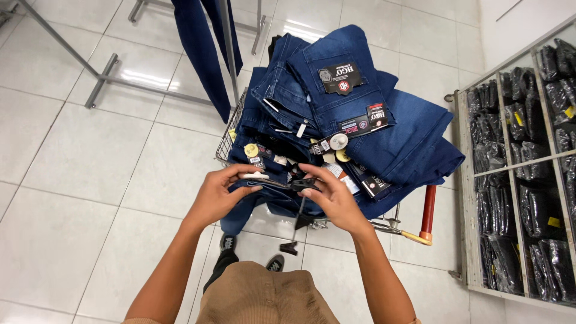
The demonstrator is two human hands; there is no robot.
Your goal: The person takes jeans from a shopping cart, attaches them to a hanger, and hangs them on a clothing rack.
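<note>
Both hands meet over a shopping cart (227, 139) piled with folded blue jeans (354, 102). My left hand (217, 195) grips one end of a black clip hanger (282, 182) that carries a pair of blue jeans (240, 210). My right hand (333, 195) pinches the hanger's other end at its clip. The hung jeans droop below my hands in front of the cart. Paper tags and round security tags (339, 141) lie among the stacked jeans.
A metal clothes rack (102, 75) with hanging dark jeans (201, 54) stands at the back left. A shelf unit (522, 162) of bagged dark garments lines the right side. The cart's red handle (428, 210) points toward me. White floor tiles surround it.
</note>
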